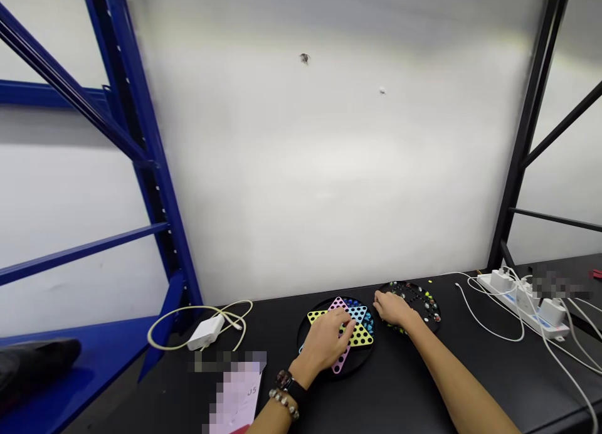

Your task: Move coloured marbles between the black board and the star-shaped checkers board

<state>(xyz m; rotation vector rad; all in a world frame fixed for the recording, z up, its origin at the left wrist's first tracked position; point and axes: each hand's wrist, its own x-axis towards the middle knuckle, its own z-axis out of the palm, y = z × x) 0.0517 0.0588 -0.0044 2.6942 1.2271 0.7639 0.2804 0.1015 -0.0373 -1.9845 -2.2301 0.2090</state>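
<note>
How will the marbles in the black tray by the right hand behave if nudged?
The marbles look small and rounded, so they'd probably roll at a light push. Bright glints suggest smooth, possibly slippery surfaces. Being tiny beside the right hand, each is likely light.

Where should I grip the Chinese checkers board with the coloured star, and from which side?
Probably best by the near-right edge of the Chinese checkers board, coming from the near right: it lies flat, and bare black border shows there between the yellow tip and pink tip. The left hand covers its middle and left; the right hand is close to its far-right edge.
</note>
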